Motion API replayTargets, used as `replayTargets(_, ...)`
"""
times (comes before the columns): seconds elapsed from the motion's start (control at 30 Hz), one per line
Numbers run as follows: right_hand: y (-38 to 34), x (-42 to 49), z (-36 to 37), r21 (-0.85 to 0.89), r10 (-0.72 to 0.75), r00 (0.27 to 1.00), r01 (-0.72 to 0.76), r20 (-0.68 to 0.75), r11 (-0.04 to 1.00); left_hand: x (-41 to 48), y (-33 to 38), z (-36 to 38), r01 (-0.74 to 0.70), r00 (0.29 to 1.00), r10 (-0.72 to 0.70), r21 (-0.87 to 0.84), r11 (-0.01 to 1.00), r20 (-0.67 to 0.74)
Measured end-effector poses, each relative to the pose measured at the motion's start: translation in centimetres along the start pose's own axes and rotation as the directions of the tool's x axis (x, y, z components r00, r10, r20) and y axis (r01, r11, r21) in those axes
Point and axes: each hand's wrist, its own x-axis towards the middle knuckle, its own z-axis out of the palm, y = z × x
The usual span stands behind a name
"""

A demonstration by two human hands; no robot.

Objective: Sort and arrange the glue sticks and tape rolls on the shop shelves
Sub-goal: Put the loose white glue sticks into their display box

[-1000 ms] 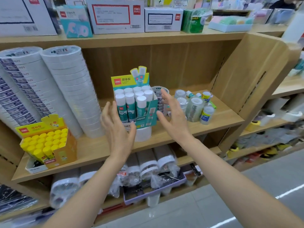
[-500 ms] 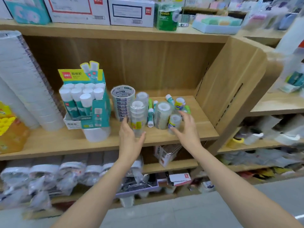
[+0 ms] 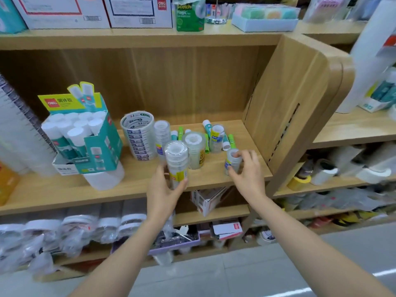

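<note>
My left hand [image 3: 165,189] grips a tall wrapped stack of clear tape rolls [image 3: 176,161] near the front edge of the middle shelf [image 3: 137,185]. My right hand [image 3: 246,168] curls round a shorter clear tape stack [image 3: 232,160] further right. Behind them stand more clear tape stacks [image 3: 195,148], a stack of wider printed tape rolls [image 3: 138,136] and several loose glue sticks [image 3: 231,140] lying flat. A teal display box of white-capped glue sticks [image 3: 85,136] stands to the left.
Big white tape rolls [image 3: 15,133] are stacked at the far left. The wooden side panel [image 3: 295,99] closes the shelf on the right. Boxes [image 3: 139,11] line the top shelf; wrapped rolls [image 3: 64,230] fill the lower one.
The view swung right, away from the glue stick box. Both hands moved from beside that box to the clear tape stacks and closed on one each.
</note>
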Motion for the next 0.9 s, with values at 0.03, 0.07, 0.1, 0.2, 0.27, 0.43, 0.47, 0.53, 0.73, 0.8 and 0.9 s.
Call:
replayTargets(0.03, 0.7, 0.1, -0.5, -0.023, 0.03, 0.999, -0.03, -0.026, 0.999, -0.2, 0.3, 0.7, -0.024, 0.999, 0.024, 0.004, 1.0, 0.029)
replayTargets(0.07, 1.3, 0.4, -0.9, -0.037, 0.06, 0.997, -0.062, -0.048, 0.997, -0.2, 0.6, 1.5, -0.057, 0.996, 0.056, 0.01, 0.998, 0.063)
replayTargets(0.1, 1.8, 0.6, -1.4, -0.041, 0.091, 0.994, -0.093, -0.066, 0.995, -0.2, 1.1, 2.2, -0.091, 0.991, 0.09, 0.01, 0.996, 0.099)
replayTargets(0.2, 2.5, 1.1, -2.1, -0.035, 0.127, 0.988, -0.131, -0.091, 0.991, 0.3, 2.5, 4.3, -0.16, 0.975, 0.158, 0.004, 0.987, 0.155)
replayTargets(0.27, 2.8, 1.0, -2.2, -0.049, 0.114, 0.989, -0.119, -0.091, 0.992, 0.6, 3.5, 5.4, -0.163, 0.972, 0.16, 0.0, 0.987, 0.174)
replayTargets(0.43, 3.4, 0.8, -2.5, -0.037, 0.151, 0.988, -0.153, -0.031, 0.988, 1.4, 4.7, 7.6, -0.145, 0.972, 0.146, -0.015, 0.989, 0.185)
replayTargets(0.47, 3.6, 0.9, -2.7, -0.045, 0.155, 0.988, -0.156, -0.021, 0.987, 1.5, 4.8, 7.9, -0.146, 0.972, 0.147, -0.019, 0.989, 0.184)
replayTargets(0.53, 3.9, 1.1, -3.1, -0.045, 0.145, 0.989, -0.145, -0.003, 0.988, 1.6, 5.0, 8.2, -0.143, 0.973, 0.145, -0.025, 0.989, 0.179)
replayTargets(0.73, 3.7, -0.8, -5.5, 0.133, 0.018, 0.997, -0.008, -0.07, 0.991, 1.4, 5.4, 9.0, -0.169, 0.962, 0.186, -0.102, 0.98, 0.199)
replayTargets(0.8, 4.0, -1.6, -6.5, 0.239, 0.03, 0.992, 0.001, -0.125, 0.971, 0.8, 6.4, 9.3, -0.162, 0.956, 0.202, -0.191, 0.968, 0.215)
replayTargets(0.9, 4.6, -2.9, -8.4, 0.382, 0.094, 0.967, 0.003, -0.235, 0.924, -0.7, 8.1, 9.9, -0.193, 0.926, 0.271, -0.288, 0.938, 0.263)
